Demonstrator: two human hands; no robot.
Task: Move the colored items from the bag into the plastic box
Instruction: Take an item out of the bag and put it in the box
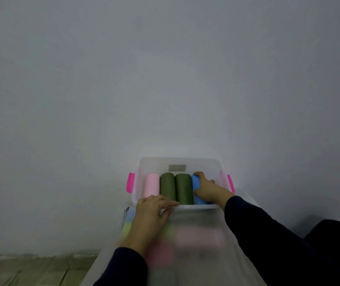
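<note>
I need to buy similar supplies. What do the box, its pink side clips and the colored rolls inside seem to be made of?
The box looks like frosted, see-through plastic: the wall shows through its sides. The pink clips look like solid glossy plastic. The green rolls, the pink roll and the blue roll look matte and soft, perhaps rolled cloth or thin film; the picture leaves that open.

A pale grey-white surface carries everything — the clear plastic box with pink latches sits on it, and just nearer lies a translucent bag (blurred). A tiled floor shows at lower left.
</note>
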